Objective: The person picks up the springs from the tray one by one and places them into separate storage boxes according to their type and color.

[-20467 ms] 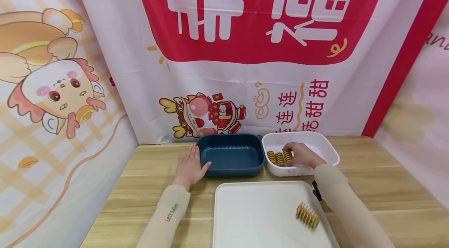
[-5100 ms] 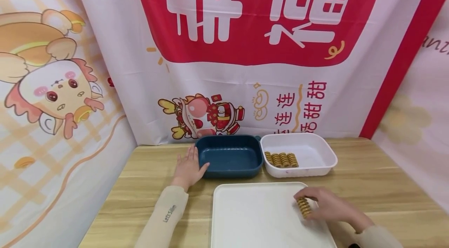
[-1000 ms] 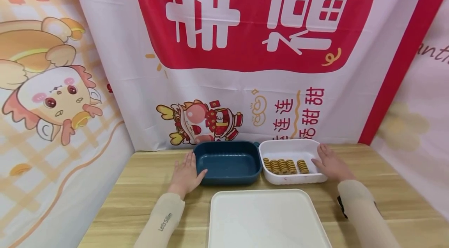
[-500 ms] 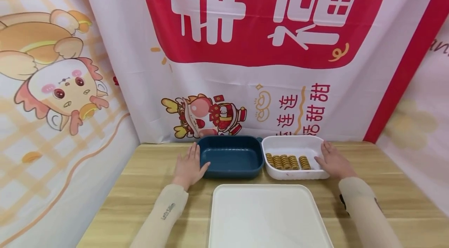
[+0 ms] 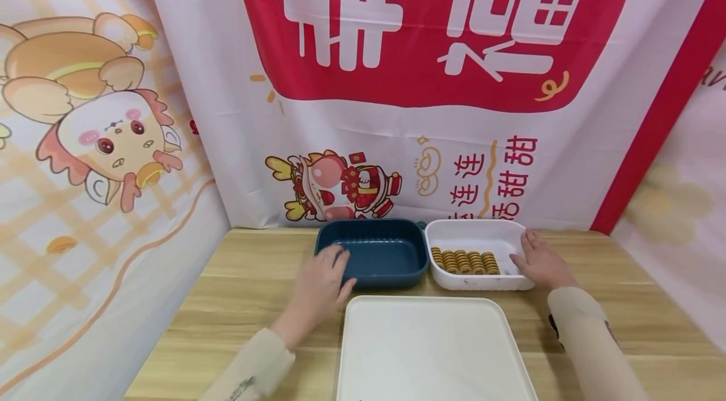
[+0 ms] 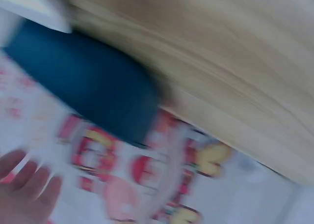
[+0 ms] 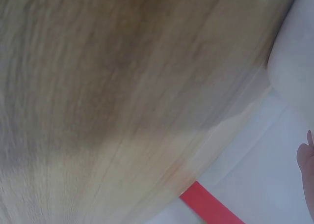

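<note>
Pale wood-grained tabletop [image 5: 244,275] bears, at its near side, a smooth off-white tray [image 5: 431,350] with rounded corners. Beyond it, the left hand [image 5: 317,284] has come off the left end of the glossy dark-blue box [image 5: 391,281] to its near left corner, fingers loosely bent, holding nothing; whether they touch it is unclear. The right hand [image 5: 543,262] rests unclenched, fingers fairly straight, against the right end of the white box [image 5: 482,284]. Inside, toward the left, lie five ridged, coil-like golden cylinders [image 5: 462,262]; the rightmost gap has narrowed, so the row looks evenly packed. Farthest hangs creased fabric [image 5: 454,89].
</note>
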`<state>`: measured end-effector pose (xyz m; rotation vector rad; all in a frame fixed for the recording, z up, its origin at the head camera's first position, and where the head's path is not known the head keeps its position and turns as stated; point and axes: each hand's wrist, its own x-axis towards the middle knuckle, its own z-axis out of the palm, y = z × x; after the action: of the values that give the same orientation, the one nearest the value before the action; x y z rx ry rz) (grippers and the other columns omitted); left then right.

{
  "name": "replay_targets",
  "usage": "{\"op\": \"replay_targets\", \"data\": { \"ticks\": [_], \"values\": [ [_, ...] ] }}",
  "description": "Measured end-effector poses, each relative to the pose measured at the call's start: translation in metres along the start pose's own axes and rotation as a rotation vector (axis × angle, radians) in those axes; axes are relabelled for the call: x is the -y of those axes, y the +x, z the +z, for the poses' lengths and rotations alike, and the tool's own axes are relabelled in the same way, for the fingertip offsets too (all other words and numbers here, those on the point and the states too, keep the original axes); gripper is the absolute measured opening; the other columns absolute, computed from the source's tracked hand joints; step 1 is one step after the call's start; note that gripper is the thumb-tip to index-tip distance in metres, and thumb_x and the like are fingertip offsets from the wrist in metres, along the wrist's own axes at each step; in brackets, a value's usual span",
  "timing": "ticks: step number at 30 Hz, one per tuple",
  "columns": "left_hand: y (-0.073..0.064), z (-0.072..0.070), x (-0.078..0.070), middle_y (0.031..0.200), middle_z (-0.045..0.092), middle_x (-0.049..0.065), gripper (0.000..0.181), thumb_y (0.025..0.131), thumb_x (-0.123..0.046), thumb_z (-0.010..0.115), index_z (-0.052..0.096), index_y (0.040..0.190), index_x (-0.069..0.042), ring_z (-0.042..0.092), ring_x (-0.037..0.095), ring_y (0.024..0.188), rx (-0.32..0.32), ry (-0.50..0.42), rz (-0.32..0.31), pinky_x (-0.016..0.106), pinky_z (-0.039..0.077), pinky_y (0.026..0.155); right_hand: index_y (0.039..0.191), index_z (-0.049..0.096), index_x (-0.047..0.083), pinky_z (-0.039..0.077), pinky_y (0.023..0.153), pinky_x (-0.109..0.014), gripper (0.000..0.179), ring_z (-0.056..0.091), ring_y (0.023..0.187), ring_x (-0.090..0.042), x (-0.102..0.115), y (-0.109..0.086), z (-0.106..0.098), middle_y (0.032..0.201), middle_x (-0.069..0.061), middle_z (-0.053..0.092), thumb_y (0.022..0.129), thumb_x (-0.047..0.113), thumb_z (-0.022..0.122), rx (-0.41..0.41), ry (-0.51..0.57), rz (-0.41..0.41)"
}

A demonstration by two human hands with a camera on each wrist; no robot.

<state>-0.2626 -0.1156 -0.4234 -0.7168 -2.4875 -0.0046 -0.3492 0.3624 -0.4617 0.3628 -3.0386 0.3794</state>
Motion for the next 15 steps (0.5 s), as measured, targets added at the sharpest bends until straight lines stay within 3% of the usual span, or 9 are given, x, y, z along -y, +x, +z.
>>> {"op": "replay_targets", "data": {
  "ticks": [3, 6, 8, 10, 12, 15],
  "values": [
    [-0.019, -0.022, -0.025, 0.097, 0.061, 0.007, 0.038, 0.080, -0.035, 0.075, 0.067, 0.100, -0.004, 0.060, 0.019, 0.086, 0.088, -0.176, 0.029, 0.030, 0.053, 0.068, 0.138, 0.020, -0.023, 0.013, 0.109, -0.059, 0.074, 0.012, 0.135, -0.053, 0.000, 0.001, 0.000, 0.146, -0.041, 0.013, 0.099, 0.035, 0.045, 0.003, -0.001, -0.003],
    [-0.041, -0.040, -0.049, 0.084, 0.056, -0.003, 0.030, 0.075, -0.035, 0.079, 0.068, 0.087, -0.009, 0.056, 0.010, 0.074, 0.246, -0.349, 0.065, 0.023, 0.049, 0.059, 0.138, 0.019, -0.024, 0.012, 0.109, -0.059, 0.075, 0.012, 0.135, -0.054, -0.002, 0.002, 0.001, 0.146, -0.041, 0.012, 0.099, 0.035, 0.044, 0.004, -0.002, -0.007],
    [-0.052, -0.047, -0.061, 0.079, 0.054, -0.007, 0.025, 0.072, -0.031, 0.081, 0.068, 0.082, -0.011, 0.054, 0.005, 0.070, 0.337, -0.408, 0.109, 0.020, 0.046, 0.057, 0.138, 0.018, -0.024, 0.012, 0.109, -0.059, 0.075, 0.011, 0.135, -0.054, -0.003, 0.002, 0.000, 0.146, -0.041, 0.011, 0.100, 0.036, 0.042, 0.004, 0.001, -0.006],
    [-0.060, -0.048, -0.070, 0.074, 0.052, -0.008, 0.019, 0.071, -0.025, 0.080, 0.068, 0.078, -0.012, 0.051, 0.002, 0.067, 0.386, -0.415, 0.168, 0.016, 0.043, 0.057, 0.138, 0.018, -0.024, 0.012, 0.109, -0.059, 0.075, 0.011, 0.135, -0.053, -0.005, 0.001, 0.000, 0.146, -0.041, 0.011, 0.100, 0.036, 0.042, 0.003, 0.002, -0.002],
    [-0.066, -0.045, -0.076, 0.069, 0.050, -0.008, 0.014, 0.070, -0.020, 0.078, 0.068, 0.074, -0.012, 0.046, 0.000, 0.063, 0.382, -0.393, 0.245, 0.011, 0.039, 0.056, 0.138, 0.019, -0.024, 0.012, 0.108, -0.060, 0.075, 0.011, 0.135, -0.053, -0.005, 0.000, -0.001, 0.145, -0.041, 0.012, 0.100, 0.036, 0.042, 0.004, 0.005, 0.004],
    [-0.073, -0.037, -0.082, 0.061, 0.047, -0.008, 0.012, 0.073, -0.018, 0.073, 0.065, 0.066, -0.012, 0.039, -0.002, 0.056, 0.323, -0.304, 0.384, 0.008, 0.031, 0.050, 0.138, 0.020, -0.023, 0.013, 0.108, -0.060, 0.074, 0.011, 0.135, -0.053, -0.005, -0.002, -0.002, 0.146, -0.041, 0.013, 0.099, 0.036, 0.044, 0.009, 0.009, 0.010]
  ]
}}
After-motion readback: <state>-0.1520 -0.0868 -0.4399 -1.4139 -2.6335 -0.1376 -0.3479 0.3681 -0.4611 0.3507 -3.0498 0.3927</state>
